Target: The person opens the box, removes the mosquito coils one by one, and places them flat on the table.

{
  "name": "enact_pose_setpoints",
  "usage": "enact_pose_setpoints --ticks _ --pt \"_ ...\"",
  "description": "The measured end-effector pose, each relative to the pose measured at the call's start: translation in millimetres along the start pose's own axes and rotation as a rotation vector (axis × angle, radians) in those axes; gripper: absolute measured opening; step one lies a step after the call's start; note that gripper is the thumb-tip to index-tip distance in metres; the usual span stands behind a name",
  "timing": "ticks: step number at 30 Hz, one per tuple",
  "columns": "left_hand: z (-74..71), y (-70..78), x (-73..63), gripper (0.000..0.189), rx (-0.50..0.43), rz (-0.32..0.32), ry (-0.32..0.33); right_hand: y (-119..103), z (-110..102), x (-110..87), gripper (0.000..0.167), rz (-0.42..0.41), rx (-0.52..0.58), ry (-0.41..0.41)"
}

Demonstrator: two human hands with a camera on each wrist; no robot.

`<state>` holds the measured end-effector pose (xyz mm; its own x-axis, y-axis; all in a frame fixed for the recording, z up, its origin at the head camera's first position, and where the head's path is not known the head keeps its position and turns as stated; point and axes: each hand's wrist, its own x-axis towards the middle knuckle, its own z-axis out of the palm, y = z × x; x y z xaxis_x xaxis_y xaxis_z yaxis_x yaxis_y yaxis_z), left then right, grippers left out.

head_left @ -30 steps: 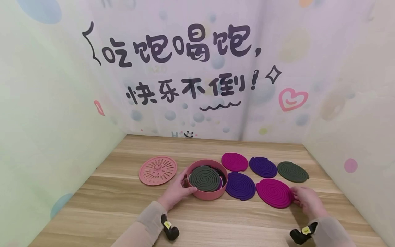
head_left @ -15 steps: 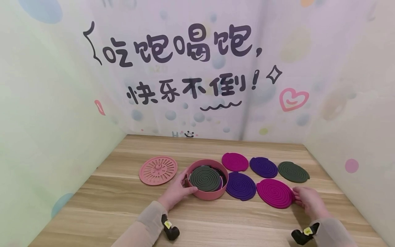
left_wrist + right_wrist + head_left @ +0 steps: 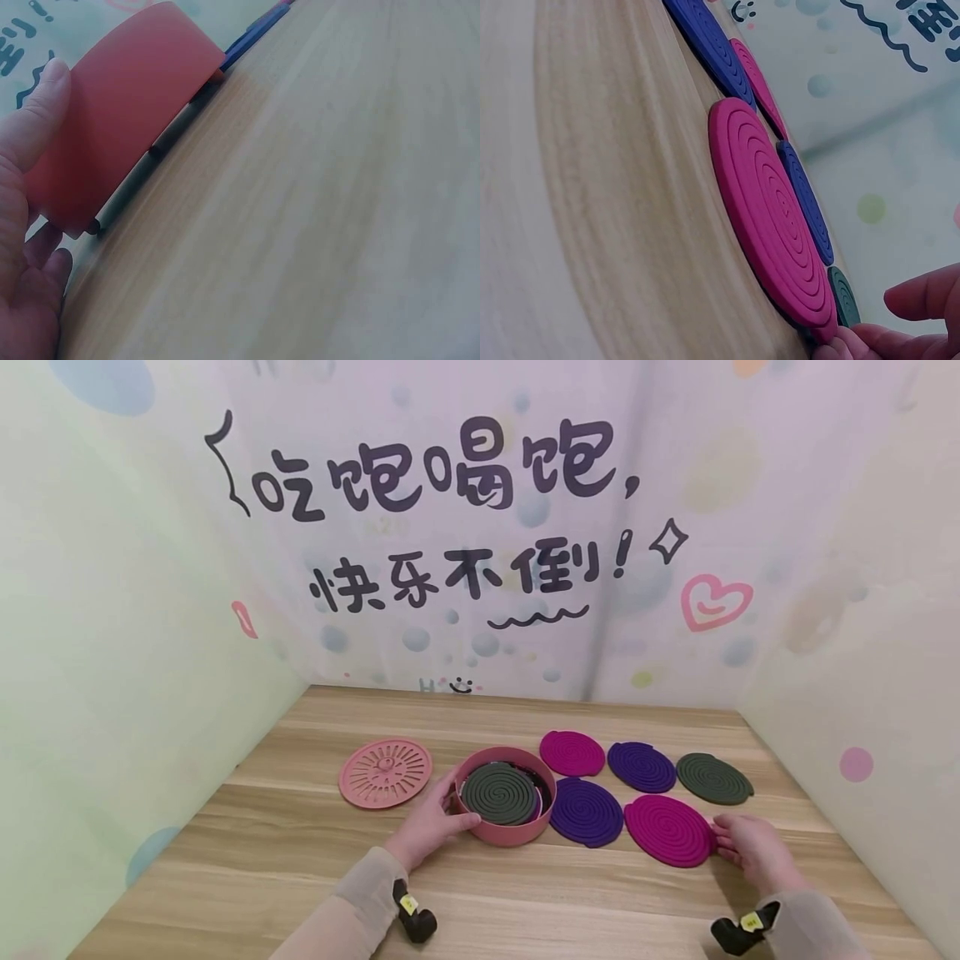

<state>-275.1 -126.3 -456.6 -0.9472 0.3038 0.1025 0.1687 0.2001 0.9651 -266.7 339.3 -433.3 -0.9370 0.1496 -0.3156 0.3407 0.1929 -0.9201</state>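
A round pink holder point(image 3: 505, 835) stands on the table, with a green spiral coaster point(image 3: 498, 794) lying inside it. My left hand point(image 3: 427, 822) grips its left side. The left wrist view shows the thumb point(image 3: 46, 105) against the holder's outer wall point(image 3: 135, 105), other fingers low at its end. To the right, a magenta spiral coaster point(image 3: 670, 830) lies flat on the wood. My right hand point(image 3: 753, 847) touches its right edge with the fingertips. In the right wrist view the thumb point(image 3: 922, 294) stands apart from that magenta coaster point(image 3: 769, 210).
A pink slotted lid point(image 3: 385, 774) lies left of the holder. Right of it are a near purple coaster point(image 3: 585, 812) and a back row of magenta point(image 3: 572, 753), purple point(image 3: 641, 767) and green coasters point(image 3: 713, 778). A printed curtain point(image 3: 480, 527) closes off the back.
The right hand has shifted very slightly to the right, fingertips still at the magenta coaster's edge. The left hand keeps its hold on the holder.
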Motion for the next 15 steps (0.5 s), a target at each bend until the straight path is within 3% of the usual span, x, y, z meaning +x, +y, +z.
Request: enact_pose_setpoints --ticks 10,15 --pt "-0.2 -1.0 -0.1 0.088 0.002 0.002 0.002 -1.7 -1.3 -0.6 0.049 -0.015 0.0 0.007" --pt "-1.6 -22.4 10.6 0.09 0.022 -0.004 0.011 -11.5 4.9 -4.5 0.054 -0.071 -0.119 0.009"
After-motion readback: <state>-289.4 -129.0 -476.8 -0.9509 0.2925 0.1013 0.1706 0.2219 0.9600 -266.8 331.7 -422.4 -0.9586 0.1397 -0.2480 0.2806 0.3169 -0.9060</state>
